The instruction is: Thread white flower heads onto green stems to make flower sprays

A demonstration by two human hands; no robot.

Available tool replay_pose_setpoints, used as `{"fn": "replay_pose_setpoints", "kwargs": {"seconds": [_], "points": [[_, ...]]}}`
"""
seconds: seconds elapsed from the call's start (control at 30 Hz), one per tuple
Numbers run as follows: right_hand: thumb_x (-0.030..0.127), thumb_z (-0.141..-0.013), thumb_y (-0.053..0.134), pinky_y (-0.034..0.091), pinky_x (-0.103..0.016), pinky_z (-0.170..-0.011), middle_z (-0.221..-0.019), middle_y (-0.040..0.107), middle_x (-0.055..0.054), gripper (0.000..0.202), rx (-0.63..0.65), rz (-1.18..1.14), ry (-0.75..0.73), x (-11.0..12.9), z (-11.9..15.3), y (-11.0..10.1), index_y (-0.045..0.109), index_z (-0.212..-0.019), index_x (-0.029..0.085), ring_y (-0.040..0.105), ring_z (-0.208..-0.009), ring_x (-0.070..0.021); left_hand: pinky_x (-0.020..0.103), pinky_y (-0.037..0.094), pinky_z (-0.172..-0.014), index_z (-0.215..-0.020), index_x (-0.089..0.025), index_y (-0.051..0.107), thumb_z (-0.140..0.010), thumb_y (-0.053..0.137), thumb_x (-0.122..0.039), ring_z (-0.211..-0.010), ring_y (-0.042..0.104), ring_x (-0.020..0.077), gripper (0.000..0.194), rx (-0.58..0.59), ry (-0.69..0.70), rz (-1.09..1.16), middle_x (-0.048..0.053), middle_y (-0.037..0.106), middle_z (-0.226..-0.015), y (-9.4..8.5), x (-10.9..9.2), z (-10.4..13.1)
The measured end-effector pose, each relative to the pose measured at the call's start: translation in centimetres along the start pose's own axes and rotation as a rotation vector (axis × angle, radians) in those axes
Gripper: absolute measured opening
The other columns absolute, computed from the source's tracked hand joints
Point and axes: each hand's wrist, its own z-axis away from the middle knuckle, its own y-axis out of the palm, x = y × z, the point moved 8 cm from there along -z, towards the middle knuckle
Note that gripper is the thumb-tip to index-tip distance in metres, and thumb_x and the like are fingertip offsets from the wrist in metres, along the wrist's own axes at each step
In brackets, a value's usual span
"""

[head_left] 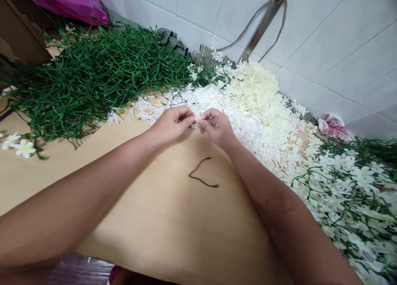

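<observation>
My left hand (173, 122) and my right hand (218, 128) meet above the far part of the cardboard sheet (161, 219). Both are closed in a pinch on a small white and pale yellow artificial flower piece (197, 118); the fingers cover part of it, so its exact shape is unclear. Just beyond the fingertips lies a heap of thin white plastic stamens (207, 97). Nearer to me, a bent green plastic stem (198, 175) rests alone on the cardboard.
A large pile of green stems (102, 66) spreads at the back left. Loose cream petals (254, 86) are heaped at the back right, against a tiled wall (335, 49). Finished-looking white flowers on stems (353, 202) fill the right side. A pink bag (68, 4) stands behind.
</observation>
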Motion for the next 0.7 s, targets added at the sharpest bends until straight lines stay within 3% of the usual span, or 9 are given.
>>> {"fn": "replay_pose_setpoints", "kwargs": {"seconds": [0.17, 0.37, 0.57, 0.7], "points": [[0.047, -0.063, 0.076, 0.042, -0.022, -0.052, -0.056, 0.055, 0.006, 0.039, 0.023, -0.229, 0.075, -0.2, -0.1, -0.4, 0.051, -0.072, 0.018, 0.049, -0.050, -0.0051, 0.026, 0.045, -0.065, -0.075, -0.015, 0.056, -0.071, 0.059, -0.019, -0.064, 0.055, 0.0107, 0.007, -0.081, -0.082, 0.227, 0.003, 0.062, -0.072, -0.4, 0.1, -0.1], [0.045, -0.061, 0.079, 0.040, -0.021, -0.049, -0.055, 0.055, 0.007, 0.040, 0.059, -0.298, 0.116, -0.4, 0.1, 0.3, 0.052, -0.071, 0.018, 0.048, -0.048, -0.0044, 0.025, 0.045, -0.065, -0.072, -0.014, 0.057, -0.071, 0.060, -0.018, -0.064, 0.056, 0.0111, 0.005, -0.089, -0.078, 0.190, 0.000, 0.059, -0.065, 0.1, 0.1, 0.1], [0.045, -0.062, 0.078, 0.039, -0.021, -0.048, -0.062, 0.054, 0.006, 0.045, 0.048, -0.259, 0.076, 0.0, 0.2, 0.7, 0.053, -0.088, 0.019, 0.048, -0.050, -0.0050, 0.024, 0.043, -0.063, -0.068, -0.016, 0.052, -0.072, 0.056, -0.014, -0.062, 0.052, 0.0101, 0.005, -0.090, -0.085, 0.154, -0.001, 0.056, -0.063, 0.3, 0.2, 0.1], [0.046, -0.064, 0.077, 0.039, -0.021, -0.050, -0.060, 0.051, 0.005, 0.038, 0.035, -0.185, 0.057, 0.6, 1.1, 0.0, 0.053, -0.077, 0.019, 0.045, -0.052, -0.0051, 0.024, 0.040, -0.060, -0.073, -0.016, 0.053, -0.075, 0.054, -0.019, -0.061, 0.050, 0.0104, 0.004, -0.057, -0.031, -0.007, -0.001, 0.055, -0.065, 0.9, -0.3, 0.6]]}}
